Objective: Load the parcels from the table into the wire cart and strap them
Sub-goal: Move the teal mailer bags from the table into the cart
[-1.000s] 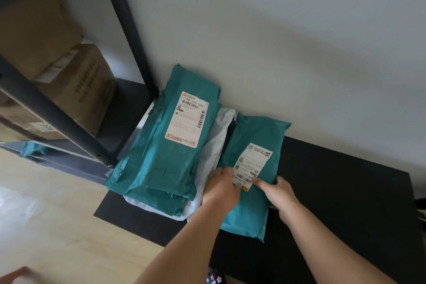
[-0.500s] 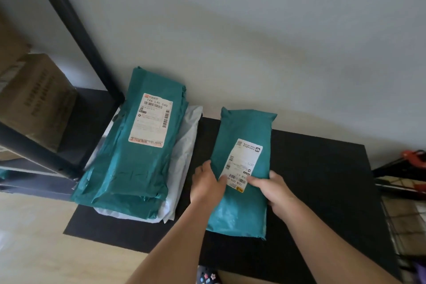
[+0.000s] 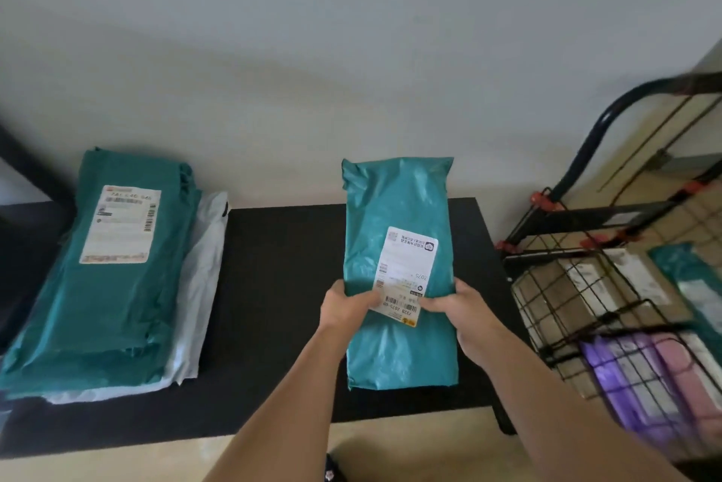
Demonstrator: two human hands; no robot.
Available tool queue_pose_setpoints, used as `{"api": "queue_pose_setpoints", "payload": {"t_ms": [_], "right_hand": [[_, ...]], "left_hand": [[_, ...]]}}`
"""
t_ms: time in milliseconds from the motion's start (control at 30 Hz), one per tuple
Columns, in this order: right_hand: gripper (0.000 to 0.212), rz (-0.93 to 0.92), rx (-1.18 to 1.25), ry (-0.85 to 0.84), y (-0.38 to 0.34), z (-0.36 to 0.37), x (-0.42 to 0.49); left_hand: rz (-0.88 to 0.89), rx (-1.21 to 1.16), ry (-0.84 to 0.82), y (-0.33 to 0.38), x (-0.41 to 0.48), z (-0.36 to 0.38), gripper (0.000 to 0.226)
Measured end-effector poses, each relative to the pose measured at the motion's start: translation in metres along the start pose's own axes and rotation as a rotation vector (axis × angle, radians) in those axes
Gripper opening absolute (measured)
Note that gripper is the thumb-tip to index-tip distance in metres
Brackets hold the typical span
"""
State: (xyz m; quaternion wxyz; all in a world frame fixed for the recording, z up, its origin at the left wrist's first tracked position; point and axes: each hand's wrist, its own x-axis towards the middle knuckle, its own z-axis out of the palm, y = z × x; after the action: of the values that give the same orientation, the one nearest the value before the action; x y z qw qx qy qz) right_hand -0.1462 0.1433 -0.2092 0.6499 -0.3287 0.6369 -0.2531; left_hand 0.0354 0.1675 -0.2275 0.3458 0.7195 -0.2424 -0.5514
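Left hand (image 3: 345, 307) and right hand (image 3: 461, 309) each grip a long edge of the teal parcel (image 3: 398, 208), thumbs on its label (image 3: 406, 270); parcel sits between them over the table (image 3: 281, 286), wire cart (image 3: 566, 309) just right of the right hand. Suggest carrying it level rightward, clearing the cart rim, laying it flat inside. Label shows "2075", rest blurred; the stack (image 3: 113, 305) far left of the left hand has an unreadable label.

Teal parcel (image 3: 394, 247) between both hands
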Motion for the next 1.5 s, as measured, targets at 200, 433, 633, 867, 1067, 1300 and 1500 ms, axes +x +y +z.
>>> {"api": "queue_pose_setpoints", "payload": {"t_ms": [200,433,633,867,1067,1300,1500], "right_hand": [[0.049,-0.047,0.046,0.060,0.032,-0.085,-0.045],[0.039,-0.136,0.060,0.136,0.067,-0.197,-0.118],[0.040,-0.178,0.087,0.278,0.098,-0.282,-0.160],[0.037,-0.182,0.149,0.363,0.114,-0.354,-0.191],[0.044,-0.233,0.059,0.433,0.107,-0.407,-0.197],[0.055,-0.239,-0.028,0.515,0.086,-0.473,-0.172],[0.055,-0.206,-0.063,0.497,0.061,-0.530,-0.140]], "left_hand": [[0.030,-0.035,-0.044,-0.016,-0.060,0.077,0.031],[-0.017,-0.128,-0.228,-0.050,-0.138,0.175,0.051],[-0.006,-0.158,-0.321,-0.072,-0.187,0.253,0.048],[-0.013,-0.235,-0.366,-0.062,-0.213,0.329,0.045],[0.044,-0.255,-0.347,-0.030,-0.211,0.394,0.043],[0.036,-0.284,-0.355,-0.013,-0.197,0.471,0.047],[-0.002,-0.301,-0.338,0.010,-0.180,0.529,0.043]]}}
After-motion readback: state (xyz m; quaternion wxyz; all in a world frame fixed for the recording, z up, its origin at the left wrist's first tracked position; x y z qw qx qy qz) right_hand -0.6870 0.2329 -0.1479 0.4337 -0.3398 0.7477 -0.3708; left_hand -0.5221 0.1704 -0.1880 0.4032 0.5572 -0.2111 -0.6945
